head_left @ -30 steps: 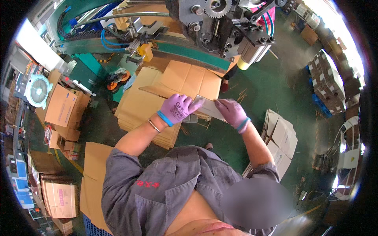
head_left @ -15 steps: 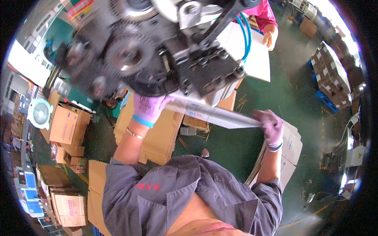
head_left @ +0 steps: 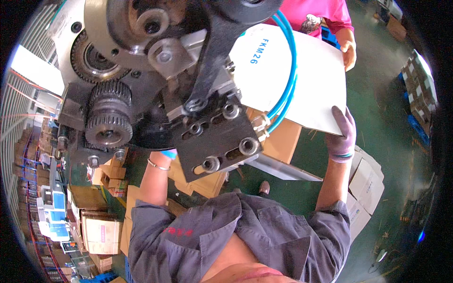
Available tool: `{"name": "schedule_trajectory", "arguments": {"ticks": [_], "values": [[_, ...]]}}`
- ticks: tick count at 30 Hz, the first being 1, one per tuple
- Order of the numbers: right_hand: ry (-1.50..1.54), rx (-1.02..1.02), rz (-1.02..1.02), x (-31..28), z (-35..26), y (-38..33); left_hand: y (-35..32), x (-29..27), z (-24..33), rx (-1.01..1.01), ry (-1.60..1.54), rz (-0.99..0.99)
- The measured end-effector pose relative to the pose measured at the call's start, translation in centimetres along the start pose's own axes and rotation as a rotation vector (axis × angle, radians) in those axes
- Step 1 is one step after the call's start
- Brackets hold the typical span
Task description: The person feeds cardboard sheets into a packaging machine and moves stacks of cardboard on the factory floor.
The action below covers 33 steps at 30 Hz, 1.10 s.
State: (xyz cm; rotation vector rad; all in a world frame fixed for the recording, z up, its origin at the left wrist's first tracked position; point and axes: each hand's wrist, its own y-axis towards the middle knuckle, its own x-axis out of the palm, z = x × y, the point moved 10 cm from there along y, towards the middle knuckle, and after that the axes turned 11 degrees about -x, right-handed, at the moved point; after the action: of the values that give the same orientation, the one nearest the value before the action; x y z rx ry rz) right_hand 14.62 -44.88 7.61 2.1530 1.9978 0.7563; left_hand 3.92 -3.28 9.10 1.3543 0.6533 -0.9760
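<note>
My right hand (head_left: 343,137), in a light purple glove, grips the near right corner of a large white cardboard sheet (head_left: 316,80) that has blue print on it. The fingers of my left hand (head_left: 168,153) are hidden behind a dark machine head (head_left: 222,141) with gears and bolts; only the blue glove cuff and the wrist show. Below the white sheet, another pale board (head_left: 283,169) juts out from under the machine head. Across from me, a co-worker's hand (head_left: 349,54) is at the far right edge of the white sheet.
Blue air hoses (head_left: 291,70) curve down beside the machine head. Brown cardboard (head_left: 283,137) lies under the white sheet. Folded cartons (head_left: 365,184) lean on the green floor at my right. Boxes (head_left: 101,233) stand at the left, and a loaded pallet (head_left: 419,89) stands far right.
My right hand has left the lower board's end and moved away from me onto the white sheet's corner. My left hand has passed out of sight behind the machine head. The view has shifted.
</note>
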Motion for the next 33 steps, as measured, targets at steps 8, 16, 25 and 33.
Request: {"name": "schedule_trajectory", "arguments": {"ticks": [8,16,25,33], "values": [[-0.016,0.048,0.009,-2.2,-0.3,-3.8,0.6,1.9,-1.1,0.038,-0.002,0.034],[0.310,0.154,0.082,-0.5,2.5,-4.6,0.3,3.4,-3.3,0.063,-0.011,0.072],[-0.350,-0.184,-0.030,2.9,-4.5,-8.8,1.5,8.2,-5.1,0.045,0.106,-0.270],[-1.039,-0.811,-0.145,4.3,-5.5,-11.6,2.3,6.6,-2.6,0.063,0.109,-0.282]]}}
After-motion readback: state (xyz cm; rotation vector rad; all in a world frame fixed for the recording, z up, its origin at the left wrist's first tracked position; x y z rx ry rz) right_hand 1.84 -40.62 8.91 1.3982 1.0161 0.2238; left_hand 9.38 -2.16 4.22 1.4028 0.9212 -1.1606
